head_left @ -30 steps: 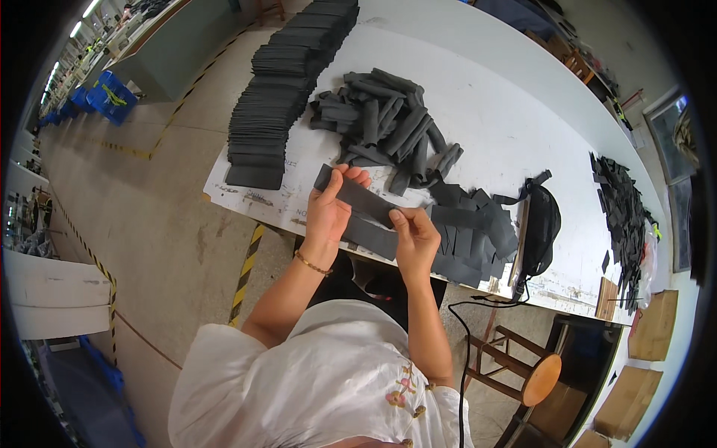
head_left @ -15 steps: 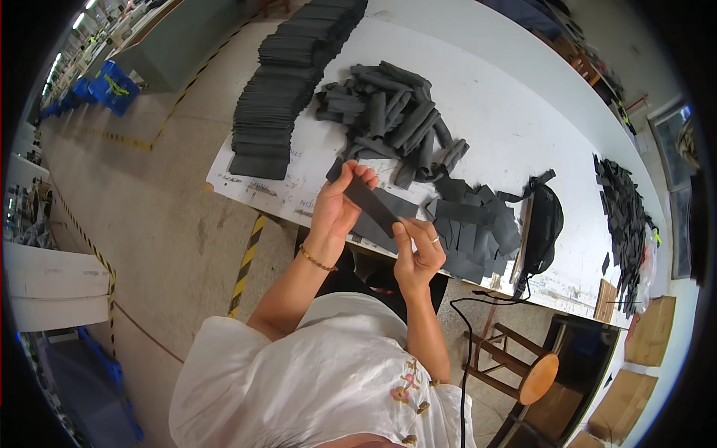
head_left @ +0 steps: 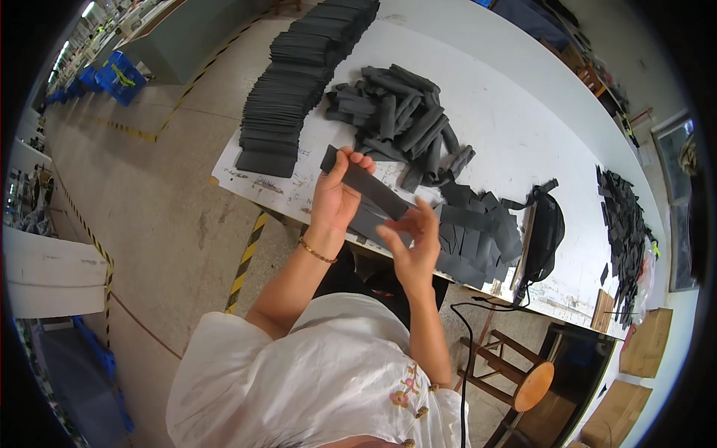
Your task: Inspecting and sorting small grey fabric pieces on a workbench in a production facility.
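My left hand [head_left: 341, 196] pinches a dark grey strip of flat, cloth-like material [head_left: 377, 193] between thumb and fingers near its upper left end. The strip slants down to the right, above the table's front edge. At its lower end is my right hand [head_left: 417, 243], with thumb and fingers spread apart; the fingertips are beside the strip, and I cannot tell whether they touch it. Another flat dark piece [head_left: 367, 224] lies on the table beneath. To the right of my right hand spreads a loose pile of flat dark pieces [head_left: 478, 237].
On the white table [head_left: 508, 112] are a heap of curled dark pieces [head_left: 407, 112], a long row of stacked pieces [head_left: 272, 112], a black bag [head_left: 545, 231] with a cable, and narrow scraps [head_left: 621, 224]. A wooden stool [head_left: 534, 387] stands at the right.
My right thumb and fingers have parted from their pinch on the strip's lower end. My left hand still grips the strip, which lies a little flatter. The view has shifted slightly.
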A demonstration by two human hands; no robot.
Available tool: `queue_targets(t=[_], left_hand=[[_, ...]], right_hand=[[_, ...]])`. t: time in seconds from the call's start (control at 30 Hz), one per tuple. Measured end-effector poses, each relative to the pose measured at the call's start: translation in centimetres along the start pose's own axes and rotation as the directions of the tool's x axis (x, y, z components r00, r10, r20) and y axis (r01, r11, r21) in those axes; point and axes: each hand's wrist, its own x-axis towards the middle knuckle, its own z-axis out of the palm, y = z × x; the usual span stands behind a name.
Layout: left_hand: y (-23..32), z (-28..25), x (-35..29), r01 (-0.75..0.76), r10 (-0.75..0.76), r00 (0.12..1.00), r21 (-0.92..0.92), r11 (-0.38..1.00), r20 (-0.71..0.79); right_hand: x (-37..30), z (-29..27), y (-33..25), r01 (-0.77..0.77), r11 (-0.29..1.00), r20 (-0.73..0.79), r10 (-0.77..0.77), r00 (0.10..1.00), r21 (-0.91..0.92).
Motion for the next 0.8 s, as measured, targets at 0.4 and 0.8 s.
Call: queue_targets(t=[0.4, 0.8], left_hand=[[0.2, -1.6, -2.2, 0.35, -0.323, 0.929, 0.146, 0.925, -0.181], [-0.2, -2.4, -3.7, 0.19, -0.102, 0.975, 0.507, 0.841, -0.195]], right_hand=[[1.4, -2.9, 3.0, 0.571, 0.693, 0.171, -0.56, 0.811, -0.439], [-0.8, -2.6, 6.1, -0.429, 0.853, 0.155, 0.4, 0.903, 0.299]])
